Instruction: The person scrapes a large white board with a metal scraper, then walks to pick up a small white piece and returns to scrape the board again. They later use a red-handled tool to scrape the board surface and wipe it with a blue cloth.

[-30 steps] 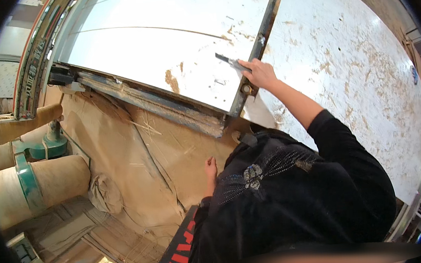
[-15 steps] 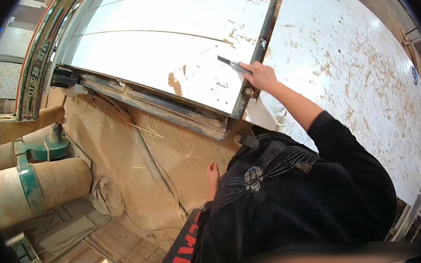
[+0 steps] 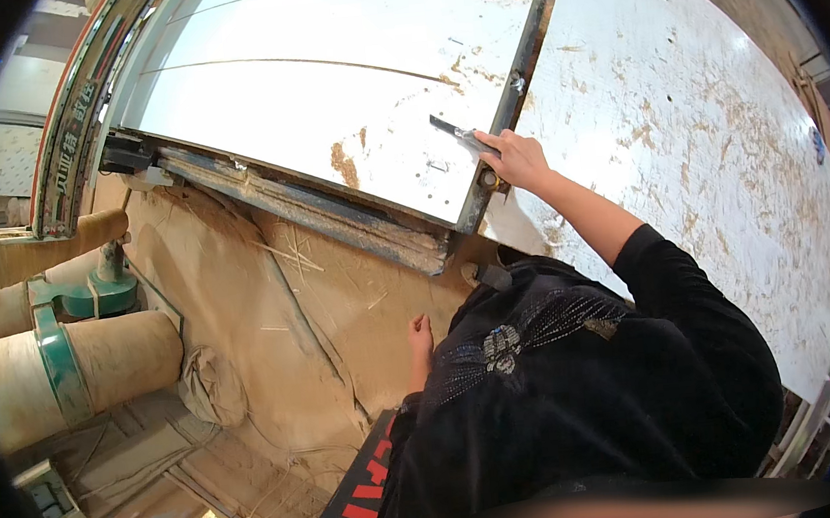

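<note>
My right hand (image 3: pixel 520 159) is over the dark metal rail (image 3: pixel 515 92) between two white panel surfaces. Its fingers are closed round a narrow, dark, flat tool (image 3: pixel 457 133), whose exact kind I cannot make out. The tool's dark tip points up and left over the white left panel (image 3: pixel 322 99), close to its surface; whether it touches cannot be told. Beside my body, low over the dusty floor, hangs my left hand (image 3: pixel 420 331), its fingers curled and nothing visible in them.
Sawdust lies on the left panel and on the large white panel (image 3: pixel 682 157) at the right. A dusty beam (image 3: pixel 302 210) runs below the left panel's edge. At the left stand big dust-covered pipes (image 3: pixel 118 364) with a green clamp (image 3: pixel 59 359). Wood slivers litter the brown floor (image 3: pixel 241 304).
My right hand has shifted very slightly downward with the tool, its index finger now stretched out along it. My left hand has risen a little.
</note>
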`<action>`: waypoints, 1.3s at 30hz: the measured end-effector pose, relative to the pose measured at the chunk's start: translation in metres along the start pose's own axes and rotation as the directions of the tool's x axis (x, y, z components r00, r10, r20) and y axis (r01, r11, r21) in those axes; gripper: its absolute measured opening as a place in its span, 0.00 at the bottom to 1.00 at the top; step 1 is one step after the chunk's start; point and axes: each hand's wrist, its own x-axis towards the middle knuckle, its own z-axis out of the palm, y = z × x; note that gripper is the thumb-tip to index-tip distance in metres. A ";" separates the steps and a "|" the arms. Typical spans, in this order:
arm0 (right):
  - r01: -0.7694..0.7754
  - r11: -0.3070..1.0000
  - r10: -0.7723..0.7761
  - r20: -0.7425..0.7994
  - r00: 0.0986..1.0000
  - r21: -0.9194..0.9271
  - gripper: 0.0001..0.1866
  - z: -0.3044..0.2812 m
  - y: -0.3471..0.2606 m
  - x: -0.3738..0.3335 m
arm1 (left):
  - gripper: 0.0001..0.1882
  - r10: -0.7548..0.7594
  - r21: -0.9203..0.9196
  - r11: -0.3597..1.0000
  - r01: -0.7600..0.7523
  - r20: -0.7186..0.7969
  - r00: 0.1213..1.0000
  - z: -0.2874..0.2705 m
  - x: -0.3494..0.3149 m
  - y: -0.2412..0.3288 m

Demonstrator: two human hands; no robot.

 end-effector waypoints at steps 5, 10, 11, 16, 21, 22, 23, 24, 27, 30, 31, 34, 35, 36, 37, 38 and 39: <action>0.069 0.997 -0.071 -0.133 0.989 -0.019 0.22 0.011 0.015 0.011 | 0.19 0.001 0.035 0.999 -0.002 0.028 1.000 0.006 -0.003 -0.001; 0.051 0.999 -0.051 -0.091 0.995 -0.007 0.23 0.002 0.007 0.018 | 0.20 0.011 0.090 0.996 -0.014 0.035 0.999 0.003 0.021 -0.024; 0.064 0.998 -0.063 -0.114 0.992 0.002 0.23 0.007 0.011 0.020 | 0.20 -0.001 0.112 0.994 -0.004 0.052 0.999 -0.003 0.019 -0.036; -0.016 1.000 0.016 -0.003 1.000 -0.012 0.21 0.000 0.002 0.005 | 0.20 -0.050 0.043 0.998 0.051 -0.023 0.998 -0.001 0.001 -0.014; 0.068 0.997 -0.065 -0.118 0.991 0.020 0.22 0.007 0.009 0.020 | 0.20 -0.032 0.087 0.996 0.032 0.002 0.999 -0.006 -0.006 -0.003; 0.024 1.000 -0.023 -0.057 0.998 0.012 0.22 0.004 0.005 0.011 | 0.20 -0.033 0.086 0.996 0.032 0.006 0.999 -0.004 -0.009 -0.001; -0.022 1.000 0.022 0.001 1.000 0.003 0.22 -0.002 0.001 0.006 | 0.21 -0.030 0.088 0.996 0.028 0.012 0.999 -0.002 -0.009 0.001; -0.032 0.999 0.032 0.011 0.999 -0.008 0.23 -0.009 -0.001 0.008 | 0.21 -0.033 0.075 0.997 0.034 -0.011 0.999 0.000 -0.008 0.002; 0.071 0.997 -0.069 -0.197 0.978 0.007 0.24 0.013 0.013 0.038 | 0.20 0.033 0.076 0.997 -0.034 0.018 0.999 -0.011 0.010 -0.041; 0.063 0.998 -0.066 -0.110 0.992 -0.032 0.23 0.010 0.027 0.021 | 0.21 -0.021 0.046 0.999 0.019 0.042 0.999 0.005 0.003 -0.001; 0.047 0.998 -0.048 -0.038 0.998 -0.036 0.23 0.005 0.021 0.009 | 0.21 -0.048 0.040 0.998 0.047 0.032 0.998 0.008 -0.001 0.002; 0.082 0.996 -0.083 -0.096 0.992 -0.023 0.23 0.003 0.018 0.006 | 0.21 -0.015 0.091 0.996 0.011 0.047 0.999 0.003 0.008 -0.013; 0.093 0.995 -0.095 -0.130 0.987 -0.016 0.23 0.008 0.022 0.008 | 0.21 -0.006 0.135 0.991 -0.001 0.054 0.999 -0.002 0.012 -0.023; 0.065 0.998 -0.062 -0.111 0.992 0.018 0.22 0.005 0.021 0.019 | 0.21 0.044 0.071 0.996 -0.045 0.012 0.999 0.001 0.014 -0.025; 0.059 0.998 -0.054 -0.190 0.980 0.025 0.22 0.006 0.021 0.025 | 0.21 0.032 0.075 0.997 -0.033 0.015 0.999 -0.001 0.013 -0.029; 0.052 0.998 -0.046 -0.149 0.988 0.035 0.21 0.007 0.021 0.020 | 0.21 0.019 0.079 0.997 -0.021 0.016 1.000 -0.003 0.012 -0.032; 0.044 0.998 -0.039 -0.123 0.992 0.038 0.21 0.004 0.020 0.019 | 0.21 0.022 0.078 0.997 -0.024 0.024 0.999 -0.002 0.015 -0.021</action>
